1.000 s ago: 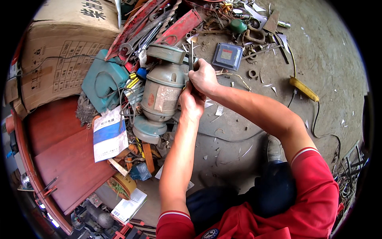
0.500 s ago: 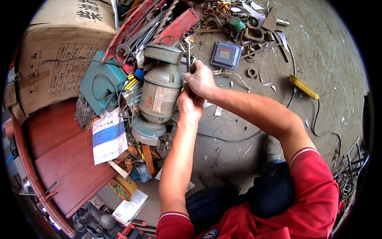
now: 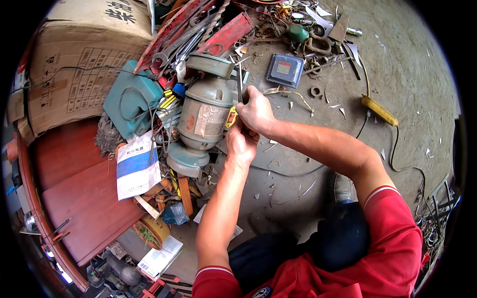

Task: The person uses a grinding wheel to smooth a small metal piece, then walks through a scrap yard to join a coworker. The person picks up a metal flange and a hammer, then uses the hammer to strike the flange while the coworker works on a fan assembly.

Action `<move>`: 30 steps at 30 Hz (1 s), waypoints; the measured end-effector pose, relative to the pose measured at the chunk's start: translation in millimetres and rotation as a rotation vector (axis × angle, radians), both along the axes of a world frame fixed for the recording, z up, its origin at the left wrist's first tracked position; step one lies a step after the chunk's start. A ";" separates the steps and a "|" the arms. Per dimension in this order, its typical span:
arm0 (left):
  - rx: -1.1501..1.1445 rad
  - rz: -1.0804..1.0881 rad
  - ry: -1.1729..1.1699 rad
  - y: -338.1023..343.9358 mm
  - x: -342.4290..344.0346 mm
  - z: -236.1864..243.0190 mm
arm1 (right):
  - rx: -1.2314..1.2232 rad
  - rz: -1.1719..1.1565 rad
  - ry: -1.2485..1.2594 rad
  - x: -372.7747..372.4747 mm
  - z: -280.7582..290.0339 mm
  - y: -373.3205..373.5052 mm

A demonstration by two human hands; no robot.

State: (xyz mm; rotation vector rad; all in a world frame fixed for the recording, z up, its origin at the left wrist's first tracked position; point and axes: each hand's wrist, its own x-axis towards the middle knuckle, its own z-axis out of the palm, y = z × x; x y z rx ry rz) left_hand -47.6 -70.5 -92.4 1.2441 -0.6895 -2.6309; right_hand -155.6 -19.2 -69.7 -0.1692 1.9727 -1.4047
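Note:
A grey-green electric motor (image 3: 203,116) with round end flanges stands upright against the heap of tools. Just right of its body, my two hands work close together. My right hand (image 3: 256,109) is closed around a thin upright metal strip (image 3: 240,82), whose upper part sticks up beside the motor's top flange (image 3: 209,65). Below it, my left hand (image 3: 242,144) has its fingers curled around a yellow tool body with a red patch (image 3: 231,117), partly hidden by the fingers. Whether strip and yellow body are one tool, I cannot tell.
Wrenches in a red metal toolbox (image 3: 226,35), a teal case (image 3: 131,99) and a cardboard box (image 3: 84,69) crowd the left. A blue-grey square cover (image 3: 285,70) lies beyond my hands. A yellow power strip (image 3: 379,111) trails its cable at right. Paper scraps litter the floor.
The yellow tool body has come into sight between my hands and the motor. My right hand has shifted slightly down and right; the view has moved a little.

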 end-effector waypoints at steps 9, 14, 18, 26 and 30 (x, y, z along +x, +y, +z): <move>0.003 0.016 -0.040 8.3 6.6 5.5 | 0.026 0.038 -0.010 5.2 1.3 4.2; 0.007 0.009 -0.067 10.8 9.4 7.6 | 0.038 0.060 -0.036 5.6 4.8 7.1; -0.002 -0.008 -0.059 12.7 13.0 7.6 | 0.048 0.078 -0.004 7.2 1.3 7.0; 0.007 0.003 -0.124 26.5 20.1 13.0 | 0.070 0.131 0.030 12.9 5.5 17.3; -0.251 -0.106 -0.208 49.1 46.9 19.7 | -0.090 0.163 -0.057 31.7 -0.2 44.1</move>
